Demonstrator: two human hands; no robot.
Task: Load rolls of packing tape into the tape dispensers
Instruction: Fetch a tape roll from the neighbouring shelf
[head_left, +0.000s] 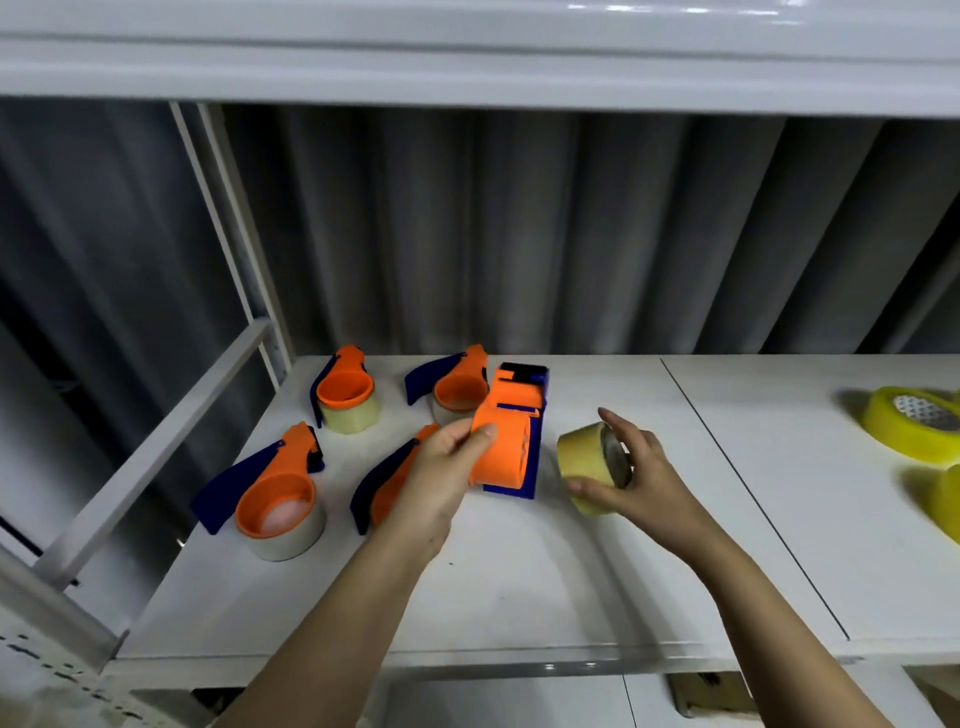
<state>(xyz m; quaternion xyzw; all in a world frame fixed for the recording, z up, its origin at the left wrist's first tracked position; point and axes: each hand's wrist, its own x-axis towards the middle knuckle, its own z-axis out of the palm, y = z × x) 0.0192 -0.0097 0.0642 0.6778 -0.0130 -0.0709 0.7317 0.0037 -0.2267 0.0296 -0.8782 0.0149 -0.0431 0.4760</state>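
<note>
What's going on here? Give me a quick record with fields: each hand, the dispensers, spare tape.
left hand: grips an orange and blue dispenser, no roll seen in it
right hand: holds a yellowish tape roll beside that dispenser
loaded dispensers: three visible on the shelf, e.g.
fourth dispenser: partly hidden by the left hand
spare rolls: yellow, far right

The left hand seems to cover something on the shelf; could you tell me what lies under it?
Under the left hand lies another orange and blue dispenser; only its handle end shows. Whether it holds a roll is hidden.
</note>
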